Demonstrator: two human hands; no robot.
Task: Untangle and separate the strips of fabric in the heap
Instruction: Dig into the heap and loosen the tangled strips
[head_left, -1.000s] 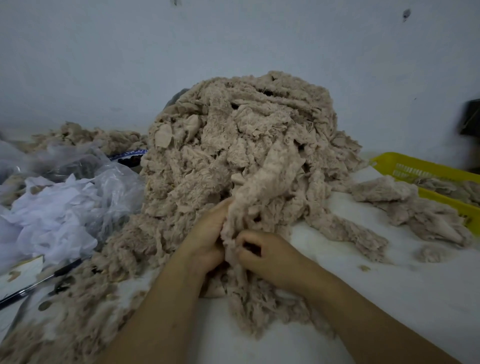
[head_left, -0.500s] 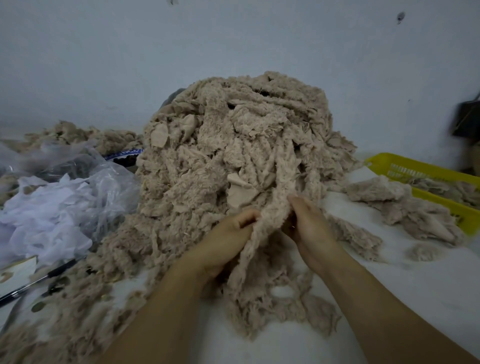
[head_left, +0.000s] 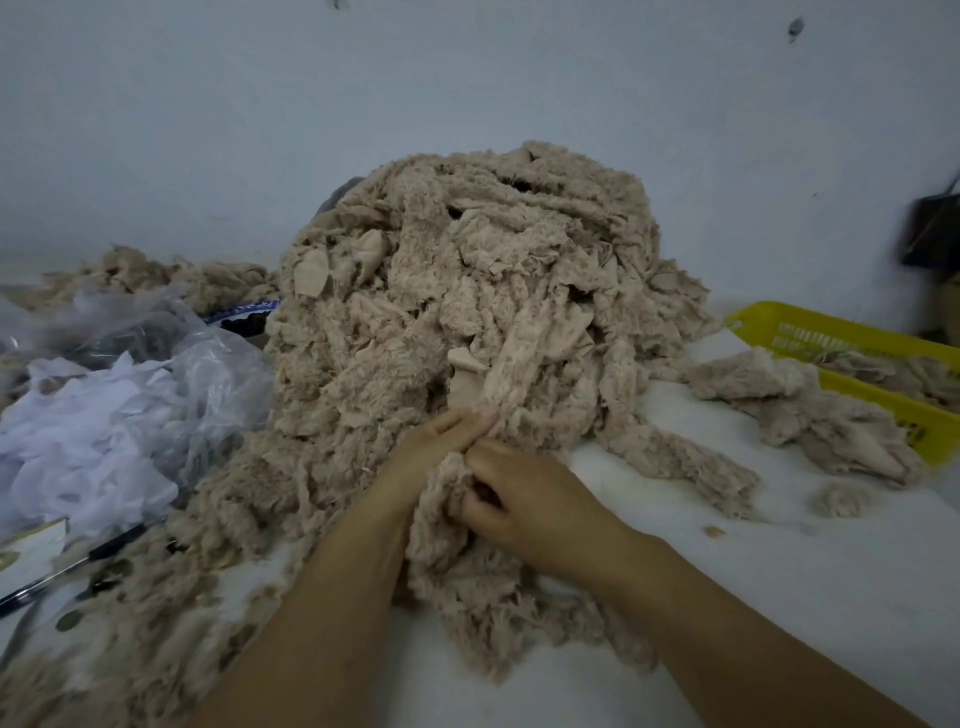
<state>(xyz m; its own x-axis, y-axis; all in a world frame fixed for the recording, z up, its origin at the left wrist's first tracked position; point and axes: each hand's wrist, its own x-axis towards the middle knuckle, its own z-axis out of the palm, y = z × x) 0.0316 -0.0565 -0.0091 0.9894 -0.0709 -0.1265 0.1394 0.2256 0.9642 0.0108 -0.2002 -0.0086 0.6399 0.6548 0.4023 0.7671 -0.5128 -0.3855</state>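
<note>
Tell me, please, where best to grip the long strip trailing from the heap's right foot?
Probably its free near end, pinched from above on the right: the long strip lies flat on bare table, that end clear, while its far end runs into the heap. The left hand and right hand grip another strip.

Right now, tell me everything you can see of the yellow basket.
The yellow basket looks like plastic, shallow, with slotted walls. It sits at the right side of the white table, cut off by the frame. Beige fabric strips lie inside, and a clump of the same fabric rests against its near wall.
</note>
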